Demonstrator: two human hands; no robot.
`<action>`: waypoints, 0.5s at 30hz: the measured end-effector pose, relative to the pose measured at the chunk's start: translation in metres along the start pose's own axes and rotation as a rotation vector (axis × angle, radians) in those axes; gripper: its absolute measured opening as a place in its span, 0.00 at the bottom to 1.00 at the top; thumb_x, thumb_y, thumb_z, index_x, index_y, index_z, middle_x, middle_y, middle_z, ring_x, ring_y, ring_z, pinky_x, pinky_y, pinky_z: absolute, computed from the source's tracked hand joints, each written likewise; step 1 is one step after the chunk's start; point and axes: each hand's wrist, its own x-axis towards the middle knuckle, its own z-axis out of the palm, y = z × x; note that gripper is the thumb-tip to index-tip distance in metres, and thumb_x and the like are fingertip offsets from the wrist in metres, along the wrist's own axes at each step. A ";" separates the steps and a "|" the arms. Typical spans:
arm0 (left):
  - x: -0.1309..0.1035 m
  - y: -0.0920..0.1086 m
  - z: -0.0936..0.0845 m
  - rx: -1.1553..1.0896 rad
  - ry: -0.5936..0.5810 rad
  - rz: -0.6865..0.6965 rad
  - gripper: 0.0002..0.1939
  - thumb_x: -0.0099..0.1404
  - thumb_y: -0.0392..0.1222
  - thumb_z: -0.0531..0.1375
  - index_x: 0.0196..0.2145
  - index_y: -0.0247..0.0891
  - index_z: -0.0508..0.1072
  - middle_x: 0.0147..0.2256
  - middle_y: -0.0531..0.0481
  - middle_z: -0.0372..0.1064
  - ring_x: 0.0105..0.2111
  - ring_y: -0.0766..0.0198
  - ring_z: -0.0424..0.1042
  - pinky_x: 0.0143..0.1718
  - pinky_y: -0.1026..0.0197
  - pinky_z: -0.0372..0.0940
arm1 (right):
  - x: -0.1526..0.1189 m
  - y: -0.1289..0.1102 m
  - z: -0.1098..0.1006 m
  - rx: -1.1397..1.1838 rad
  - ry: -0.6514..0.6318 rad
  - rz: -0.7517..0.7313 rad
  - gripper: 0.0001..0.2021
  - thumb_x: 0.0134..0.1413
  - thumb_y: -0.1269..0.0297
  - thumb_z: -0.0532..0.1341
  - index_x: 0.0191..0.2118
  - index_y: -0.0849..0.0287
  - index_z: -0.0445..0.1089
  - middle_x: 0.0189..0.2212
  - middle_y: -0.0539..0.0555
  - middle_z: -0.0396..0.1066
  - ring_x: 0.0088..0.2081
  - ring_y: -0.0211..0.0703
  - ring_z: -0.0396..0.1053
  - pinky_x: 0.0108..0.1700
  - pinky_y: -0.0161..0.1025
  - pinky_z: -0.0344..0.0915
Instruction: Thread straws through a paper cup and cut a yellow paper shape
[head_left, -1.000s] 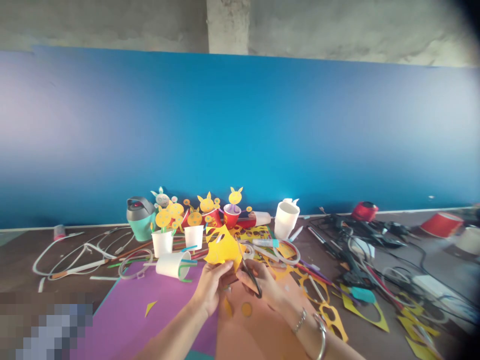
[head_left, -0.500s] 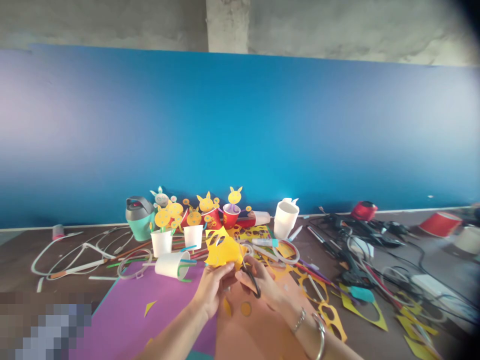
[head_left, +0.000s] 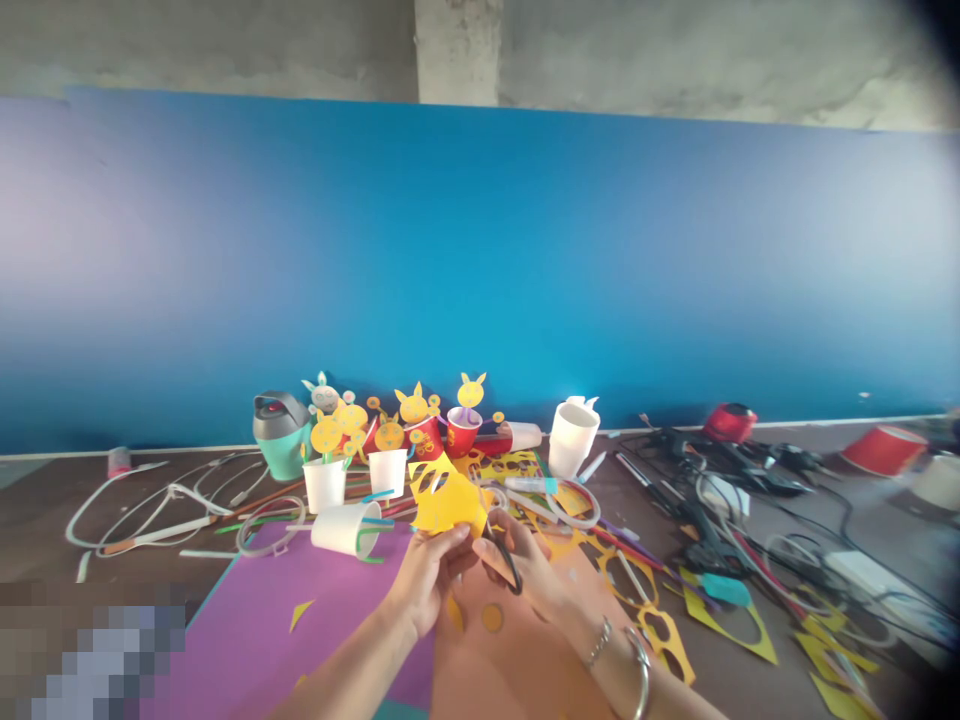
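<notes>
My left hand (head_left: 429,572) is closed on the lower edge of a sheet of yellow paper (head_left: 446,500) that has cut-out holes near its top. My right hand (head_left: 525,572) grips black-handled scissors (head_left: 510,568) at the paper's right edge; their blades are mostly hidden by the paper and fingers. Below the hands, a small yellow paper disc (head_left: 492,618) lies on an orange sheet (head_left: 495,670). A purple sheet (head_left: 315,650) carries a yellow scrap (head_left: 300,613) to the left. Beyond the hands, a white paper cup (head_left: 341,530) lies on its side with green and blue strips at its mouth.
Yellow paper figures stand in white cups (head_left: 324,487) and red cups (head_left: 463,432) along the blue wall panel. A teal-and-grey container (head_left: 281,440) is beside them. Stacked white cups (head_left: 574,437), cables, a black glue gun (head_left: 701,545) and yellow offcuts (head_left: 664,640) lie rightward.
Both hands keep their hold on the yellow paper and the scissors, almost unmoved. The whole view has shifted very slightly.
</notes>
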 end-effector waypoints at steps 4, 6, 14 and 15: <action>0.000 0.000 0.000 -0.012 0.003 -0.009 0.20 0.52 0.37 0.73 0.43 0.34 0.78 0.35 0.44 0.81 0.35 0.56 0.80 0.37 0.60 0.71 | 0.001 0.003 0.000 0.039 -0.016 -0.011 0.19 0.49 0.49 0.71 0.38 0.56 0.67 0.20 0.42 0.57 0.21 0.32 0.52 0.23 0.33 0.48; -0.001 0.000 0.000 -0.016 0.003 -0.011 0.19 0.53 0.37 0.72 0.43 0.34 0.78 0.35 0.45 0.81 0.35 0.57 0.80 0.37 0.61 0.71 | 0.001 0.004 0.000 0.043 -0.010 -0.008 0.20 0.48 0.49 0.71 0.39 0.56 0.67 0.20 0.42 0.57 0.21 0.32 0.52 0.23 0.33 0.48; 0.001 -0.001 -0.001 -0.029 0.003 -0.024 0.16 0.54 0.35 0.71 0.41 0.33 0.77 0.35 0.44 0.81 0.36 0.56 0.80 0.37 0.61 0.72 | 0.001 0.002 0.003 0.019 0.014 -0.007 0.21 0.47 0.48 0.71 0.38 0.57 0.68 0.17 0.41 0.56 0.20 0.33 0.51 0.23 0.33 0.49; 0.001 -0.001 -0.002 -0.033 0.009 -0.027 0.16 0.54 0.35 0.71 0.41 0.33 0.77 0.35 0.44 0.81 0.35 0.57 0.80 0.38 0.61 0.73 | 0.001 0.002 0.003 0.016 0.019 -0.008 0.21 0.47 0.48 0.71 0.38 0.56 0.68 0.17 0.41 0.56 0.20 0.33 0.51 0.23 0.33 0.49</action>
